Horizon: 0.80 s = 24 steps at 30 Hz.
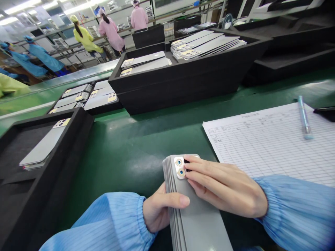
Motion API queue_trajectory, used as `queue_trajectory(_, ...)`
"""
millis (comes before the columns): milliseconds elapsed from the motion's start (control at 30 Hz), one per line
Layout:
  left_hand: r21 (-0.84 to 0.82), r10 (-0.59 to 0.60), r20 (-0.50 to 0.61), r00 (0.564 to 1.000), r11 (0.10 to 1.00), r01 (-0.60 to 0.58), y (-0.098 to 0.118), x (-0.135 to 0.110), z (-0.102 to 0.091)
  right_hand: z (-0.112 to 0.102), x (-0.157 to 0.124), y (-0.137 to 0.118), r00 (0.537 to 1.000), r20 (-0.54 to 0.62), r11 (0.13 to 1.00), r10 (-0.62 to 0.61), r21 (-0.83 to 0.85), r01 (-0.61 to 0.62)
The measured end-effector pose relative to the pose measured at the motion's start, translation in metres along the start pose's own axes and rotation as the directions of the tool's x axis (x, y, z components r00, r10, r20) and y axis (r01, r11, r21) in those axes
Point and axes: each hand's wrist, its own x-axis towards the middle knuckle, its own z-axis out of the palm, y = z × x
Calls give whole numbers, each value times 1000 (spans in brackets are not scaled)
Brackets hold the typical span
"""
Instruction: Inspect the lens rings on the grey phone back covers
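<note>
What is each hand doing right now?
Left hand: closed on the stack of gray panels, thumb on top.
Right hand: open, fingers against the white lens plate.

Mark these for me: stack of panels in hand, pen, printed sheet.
Stack of panels [198,220]: head view, grey face of the top panel.
Pen [304,117]: head view, middle of the barrel.
Printed sheet [267,148]: head view, ruled rows.

The left sleeve [117,218] and the right sleeve [295,209] are both light blue, with faint thin lines on them. They are big, loose and puffy, with lots of soft folds and wrinkles. At the ends, the left cuff [147,223] and the right cuff [263,198] are bunched into little ruffles and fit snugly. The left hand [159,208] and the right hand [231,188] are bare.
</note>
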Motion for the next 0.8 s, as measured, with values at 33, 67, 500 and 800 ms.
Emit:
queue_trajectory(33, 4, 2, 3, 1000, 1000, -2, 0, 0, 0, 0, 0, 0, 1000, -7, 1000, 7, 5, -7)
queue_trajectory(67, 13, 5, 7, 1000, 1000, -5, -1, 0, 0, 0, -1, -1, 1000, -13, 1000, 12, 11, -12)
queue_trajectory(500, -24, -5, -71, 997, 1000, 3, -1, 0, -3, -2, 3, 0, 986, 45, 968, 163, 184, -169)
queue_trajectory(800, -65, -1, -36, 999, 998, -1, 0, 1, 0, -4, -4, -7, 984, 16, 952, 178, 252, -176)
